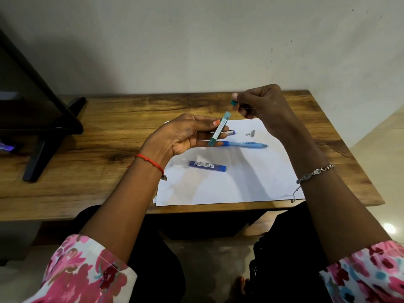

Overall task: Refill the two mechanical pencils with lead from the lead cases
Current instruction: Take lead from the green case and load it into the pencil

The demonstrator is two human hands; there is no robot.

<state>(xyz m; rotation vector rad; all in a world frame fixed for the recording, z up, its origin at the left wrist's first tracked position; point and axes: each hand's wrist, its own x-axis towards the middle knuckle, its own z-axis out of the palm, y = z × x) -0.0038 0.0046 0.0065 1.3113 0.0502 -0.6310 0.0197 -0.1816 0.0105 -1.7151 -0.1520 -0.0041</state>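
Note:
My left hand (185, 136) holds a green lead case (219, 129) upright and tilted, its top end open, above the white paper (229, 182). Up and to the right, my right hand (260, 106) pinches the case's small green cap (234, 103) between thumb and fingers. A light blue mechanical pencil (247, 145) lies on the paper, tip to the right. A second pencil (229, 132), silver and blue, shows partly behind my left fingers. A blue lead case (207, 166) lies flat on the paper nearer to me. Two small grey parts (251, 133) rest beside the pencils.
The paper lies on a wooden table (109, 138) against a pale wall. A black monitor on a stand (43, 119) occupies the table's left end. My lap and the floor lie below the front edge.

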